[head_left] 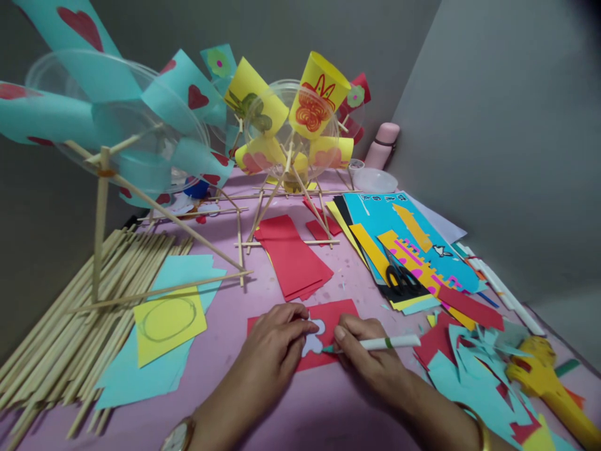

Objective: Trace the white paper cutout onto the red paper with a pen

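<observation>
Tracing at a crowded pink table (225, 376), grey walls (493, 125) close around.

Sticks (56, 338), paper scraps (474, 376) and scissors (401, 279) lie around my work. My left hand (277, 341) presses its fingertips, not closed, on a white flower-shaped cutout (313, 341) that lies on a red sheet (340, 316) near the table's front edge. My right hand (370, 357) is closed around a white pen (389, 342), its tip at the cutout's edge.

Matt red paper sheet (345, 313) at 6 o'clock; smooth white plastic pen (394, 342) at 5 o'clock; bare, pale wooden sticks (56, 338) at 8 o'clock; glossy clear plastic discs (154, 150) at 11 o'clock; smooth pink tabletop (235, 401), possibly laminate; shiny yellow plastic tool (544, 376) at 4 o'clock.
</observation>
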Available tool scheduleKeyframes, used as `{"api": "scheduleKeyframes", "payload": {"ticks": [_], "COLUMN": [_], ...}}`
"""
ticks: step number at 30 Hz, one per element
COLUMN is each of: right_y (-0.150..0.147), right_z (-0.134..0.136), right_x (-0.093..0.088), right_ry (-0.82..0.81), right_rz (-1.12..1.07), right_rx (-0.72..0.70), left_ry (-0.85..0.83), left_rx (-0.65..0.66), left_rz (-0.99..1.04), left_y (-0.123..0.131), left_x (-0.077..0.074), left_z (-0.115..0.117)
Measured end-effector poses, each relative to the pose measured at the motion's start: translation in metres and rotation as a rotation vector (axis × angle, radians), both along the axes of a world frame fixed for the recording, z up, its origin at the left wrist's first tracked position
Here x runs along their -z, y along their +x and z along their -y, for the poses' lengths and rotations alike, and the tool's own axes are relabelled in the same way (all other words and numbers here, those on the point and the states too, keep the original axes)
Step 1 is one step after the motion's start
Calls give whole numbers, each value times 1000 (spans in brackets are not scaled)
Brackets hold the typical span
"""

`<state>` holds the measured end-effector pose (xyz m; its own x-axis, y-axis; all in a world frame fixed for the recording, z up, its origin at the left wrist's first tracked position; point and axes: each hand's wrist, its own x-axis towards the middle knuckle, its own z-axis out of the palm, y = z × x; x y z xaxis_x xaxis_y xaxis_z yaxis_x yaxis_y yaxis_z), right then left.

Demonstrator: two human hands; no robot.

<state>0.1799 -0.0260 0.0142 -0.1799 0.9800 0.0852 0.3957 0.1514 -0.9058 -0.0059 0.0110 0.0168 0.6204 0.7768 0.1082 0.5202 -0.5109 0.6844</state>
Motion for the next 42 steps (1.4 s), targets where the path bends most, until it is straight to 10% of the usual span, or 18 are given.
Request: {"api": "scheduleKeyframes", "payload": {"ticks": [8, 17, 42], "right_y": [-1, -3, -3], "right_z": [3, 0, 1], "right_x": [-1, 15, 1], "right_ry": [-15, 62, -37], "right_rz": [-17, -205, -217], "right_rx": [-38, 284, 71], "left_ry": [-3, 14, -10], "left_rx": [-1, -2, 20], "left_rz": [0, -8, 11], "left_y": [-1, -1, -2], "left_x": [-1, 0, 5], "left_z": [2, 3, -1]}}
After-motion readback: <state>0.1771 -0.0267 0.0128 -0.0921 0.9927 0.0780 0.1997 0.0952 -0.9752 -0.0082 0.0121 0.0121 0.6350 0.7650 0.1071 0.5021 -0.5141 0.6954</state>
